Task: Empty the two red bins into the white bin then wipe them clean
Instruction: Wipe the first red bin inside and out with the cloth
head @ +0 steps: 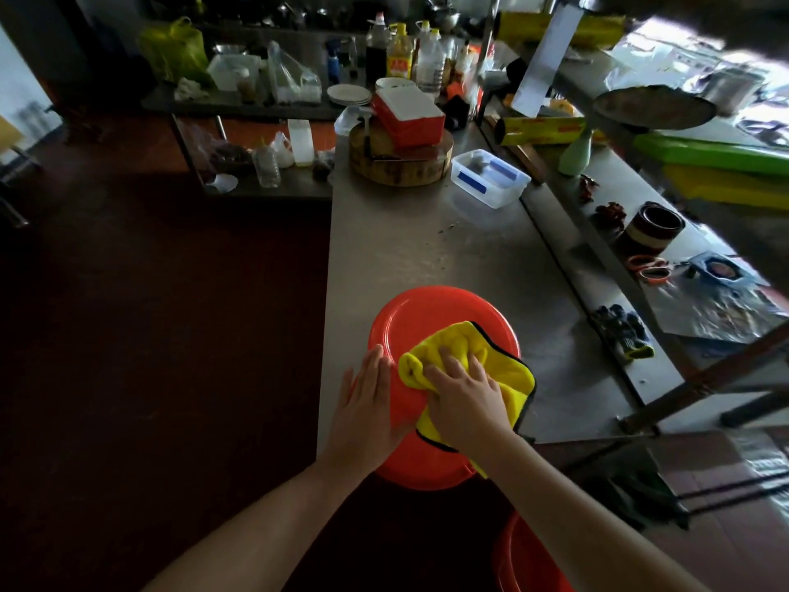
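Observation:
A red bin [420, 320] lies upside down on the near end of the steel counter [410, 245], its flat base facing up. A yellow cloth [465, 348] with a dark edge is spread over the base. My right hand [467, 395] presses on the cloth, fingers slightly bent into it. My left hand [367, 403] lies flat on the bin's left side, fingers straight. A second red bin [525, 557] shows partly at the bottom edge, below the counter. No white bin is in view.
Farther along the counter stand a clear plastic box [491, 177] with blue tape and a round wooden block [401, 160] carrying a red-and-white container [410, 115]. Bottles [399, 51] crowd the far end. A raised shelf [619, 232] runs along the right. Dark floor lies to the left.

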